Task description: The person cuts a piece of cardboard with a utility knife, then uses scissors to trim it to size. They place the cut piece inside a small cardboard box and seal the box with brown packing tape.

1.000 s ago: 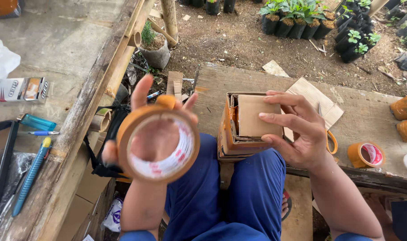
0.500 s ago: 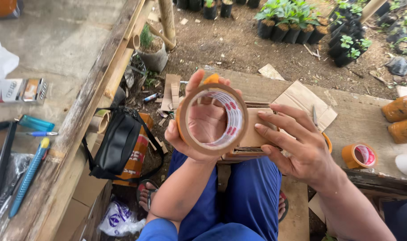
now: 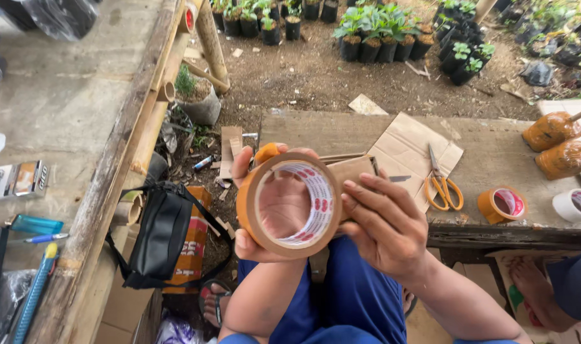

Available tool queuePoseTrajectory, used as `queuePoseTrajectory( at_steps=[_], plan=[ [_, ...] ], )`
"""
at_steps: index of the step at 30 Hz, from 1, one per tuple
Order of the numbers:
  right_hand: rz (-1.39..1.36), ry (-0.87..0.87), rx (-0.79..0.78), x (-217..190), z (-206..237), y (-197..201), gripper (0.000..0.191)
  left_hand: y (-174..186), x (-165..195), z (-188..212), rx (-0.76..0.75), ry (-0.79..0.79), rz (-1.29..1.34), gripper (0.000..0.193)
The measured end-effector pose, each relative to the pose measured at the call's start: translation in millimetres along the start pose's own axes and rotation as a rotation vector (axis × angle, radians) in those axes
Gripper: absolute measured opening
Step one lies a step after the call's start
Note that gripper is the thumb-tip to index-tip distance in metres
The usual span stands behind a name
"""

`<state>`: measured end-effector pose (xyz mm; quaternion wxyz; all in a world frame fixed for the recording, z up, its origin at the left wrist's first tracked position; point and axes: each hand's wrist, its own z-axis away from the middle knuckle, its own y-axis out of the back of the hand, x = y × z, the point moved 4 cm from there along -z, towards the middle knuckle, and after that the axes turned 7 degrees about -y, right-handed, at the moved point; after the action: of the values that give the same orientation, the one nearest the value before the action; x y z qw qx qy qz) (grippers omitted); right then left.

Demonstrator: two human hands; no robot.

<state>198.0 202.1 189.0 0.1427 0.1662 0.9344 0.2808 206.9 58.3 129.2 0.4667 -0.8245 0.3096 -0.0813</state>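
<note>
A wide roll of brown packing tape (image 3: 289, 205) is held up in front of me over my blue-trousered lap. My left hand (image 3: 260, 202) grips it from behind, thumb and fingers around the rim. The fingertips of my right hand (image 3: 381, 230) rest on the roll's right edge. Behind the roll a small brown cardboard box (image 3: 354, 169) peeks out, mostly hidden by the tape and my hands.
Orange-handled scissors (image 3: 442, 185) lie on a cardboard sheet (image 3: 406, 146) on the wooden bench, with two more tape rolls (image 3: 502, 204) to the right. A black bag (image 3: 160, 236) hangs at left. Potted seedlings (image 3: 380, 28) stand on the dirt ahead. Another person's foot (image 3: 536, 280) shows at right.
The tape roll moved from my left side to the centre, in front of the box. My right hand left the box and came onto the roll's edge.
</note>
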Motion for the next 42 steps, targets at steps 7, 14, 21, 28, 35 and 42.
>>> queuePoseTrajectory(
  at_steps=[7,14,21,28,35,42],
  plan=[
    [-0.008,-0.086,0.037,9,3,2,0.018,-7,2,-17,0.098,0.085,-0.168,0.085],
    [-0.043,-0.058,0.032,1,2,12,0.023,-36,50,-76,-0.198,0.336,-0.497,0.096],
    [-0.08,-0.051,0.024,-1,0,12,0.022,-64,58,-92,-0.382,0.523,-0.604,0.104],
    [-0.076,-0.057,0.003,-1,2,10,0.02,-64,44,-97,-0.485,0.566,-0.603,0.091],
    [-0.098,-0.048,0.067,6,6,12,0.031,-64,17,-109,-0.324,0.717,-0.535,0.057],
    [-0.248,-0.067,0.204,9,-25,60,0.066,-91,-13,-109,-0.477,0.717,-0.668,0.037]
  ],
)
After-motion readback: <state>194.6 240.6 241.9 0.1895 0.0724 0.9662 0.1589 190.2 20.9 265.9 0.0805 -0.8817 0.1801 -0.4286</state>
